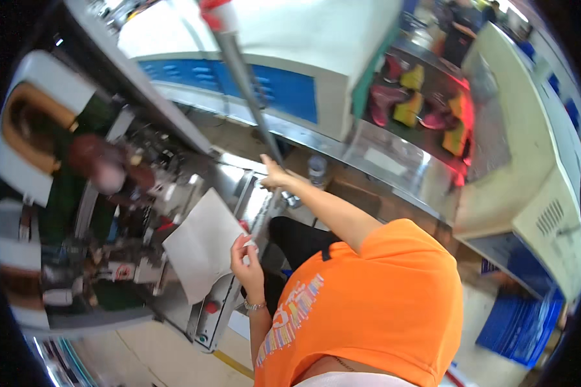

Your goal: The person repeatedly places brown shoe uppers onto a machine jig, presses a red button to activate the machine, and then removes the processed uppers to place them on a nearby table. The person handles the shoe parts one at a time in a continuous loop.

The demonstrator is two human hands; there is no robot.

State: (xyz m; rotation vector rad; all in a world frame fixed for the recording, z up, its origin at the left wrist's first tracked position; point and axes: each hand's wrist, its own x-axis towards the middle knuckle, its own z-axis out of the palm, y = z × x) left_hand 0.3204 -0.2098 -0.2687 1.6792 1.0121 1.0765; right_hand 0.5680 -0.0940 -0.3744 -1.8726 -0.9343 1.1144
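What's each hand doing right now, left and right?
Left hand: closed, pinching the edge of a white sheet.
Right hand: closed around a grey metal rod.

Blue-panelled white machine cabinet [265,71] at 12 o'clock. Conveyor carrying pink and yellow shoe parts [426,106] at 1 o'clock. Cream housing with vent slots [549,219] at 3 o'clock; blue crate [523,329] at 4 o'clock. Cluttered workbench [97,193] at 9 o'clock.
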